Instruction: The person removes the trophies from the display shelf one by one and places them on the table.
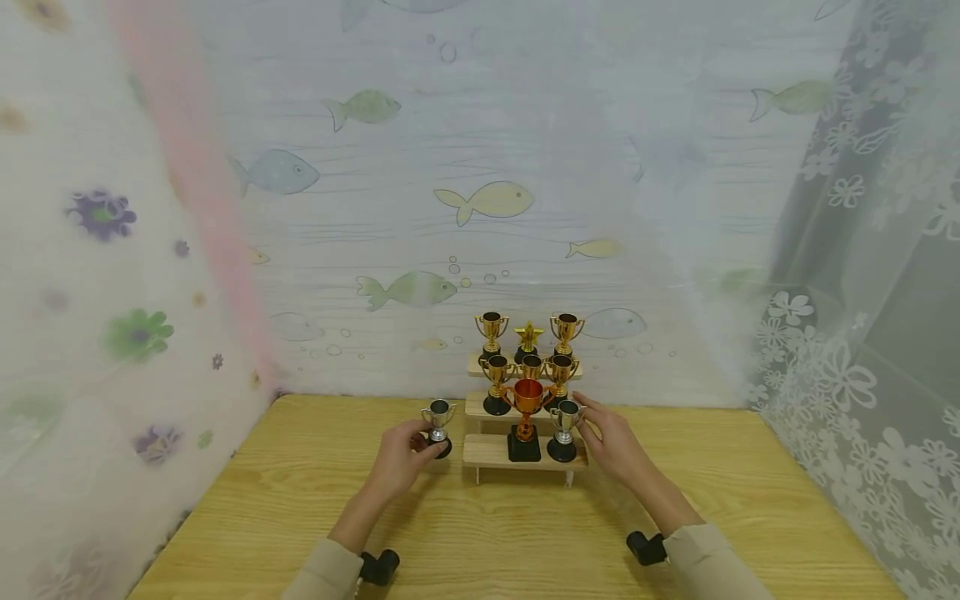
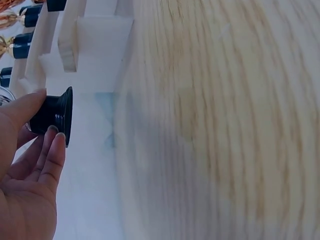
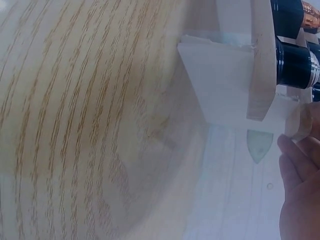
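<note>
In the head view my left hand [image 1: 397, 457] holds a small silver trophy cup [image 1: 438, 414] upright, left of a wooden stepped stand [image 1: 486, 450]. The left wrist view shows my thumb and fingers round its black base [image 2: 52, 114], apart from the stand. My right hand [image 1: 617, 446] is at the stand's right side; in the right wrist view its thumb and fingers pinch the end of a step [image 3: 298, 122]. Beside that hand, another silver trophy cup [image 1: 564, 417] stands on the lowest step, next to a larger orange-red trophy [image 1: 527, 398].
Several gold trophies [image 1: 497, 371] stand on the middle and top steps, with a gold star trophy [image 1: 528, 335] at the top centre. The stand is near the back of the wood-grain table [image 1: 300, 483]. A fish-patterned curtain [image 1: 495, 125] hangs behind.
</note>
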Demonstrator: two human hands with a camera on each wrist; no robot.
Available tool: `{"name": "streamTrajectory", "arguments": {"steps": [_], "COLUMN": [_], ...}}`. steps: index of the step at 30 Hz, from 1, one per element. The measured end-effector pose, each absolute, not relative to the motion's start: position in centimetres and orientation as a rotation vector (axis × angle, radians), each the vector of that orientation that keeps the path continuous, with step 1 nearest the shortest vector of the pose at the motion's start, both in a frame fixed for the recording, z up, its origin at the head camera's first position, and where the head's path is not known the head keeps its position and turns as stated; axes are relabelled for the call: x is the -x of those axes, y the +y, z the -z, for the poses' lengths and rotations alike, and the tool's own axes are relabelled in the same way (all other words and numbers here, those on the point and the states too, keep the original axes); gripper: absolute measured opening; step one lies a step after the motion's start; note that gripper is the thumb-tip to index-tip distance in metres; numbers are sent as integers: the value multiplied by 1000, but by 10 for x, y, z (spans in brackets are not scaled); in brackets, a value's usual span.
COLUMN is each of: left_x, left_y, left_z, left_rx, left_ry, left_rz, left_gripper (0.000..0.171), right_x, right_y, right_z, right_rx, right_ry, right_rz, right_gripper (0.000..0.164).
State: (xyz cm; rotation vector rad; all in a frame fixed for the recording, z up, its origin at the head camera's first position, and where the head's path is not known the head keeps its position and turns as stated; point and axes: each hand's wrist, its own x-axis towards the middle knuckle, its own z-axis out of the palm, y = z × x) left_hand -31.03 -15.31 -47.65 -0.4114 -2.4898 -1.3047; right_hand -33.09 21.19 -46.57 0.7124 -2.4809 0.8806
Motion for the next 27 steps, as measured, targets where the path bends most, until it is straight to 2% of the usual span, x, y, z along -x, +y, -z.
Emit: {"name": "streamTrajectory", "arguments": {"steps": [9, 27], "left_x": [319, 335], "left_y": [-159, -171], "left_z": [482, 494], "left_rx": [338, 59], "left_ry": [-2492, -2482], "left_rz": [1359, 1493], "left_gripper": [17, 27], "right_x": [335, 330], "right_y": [213, 210], "right_z": [467, 464], "right_rx": [-695, -695], "right_ry": [-2510, -2505], "right_rz": [-885, -904], "right_gripper": [15, 15]}}
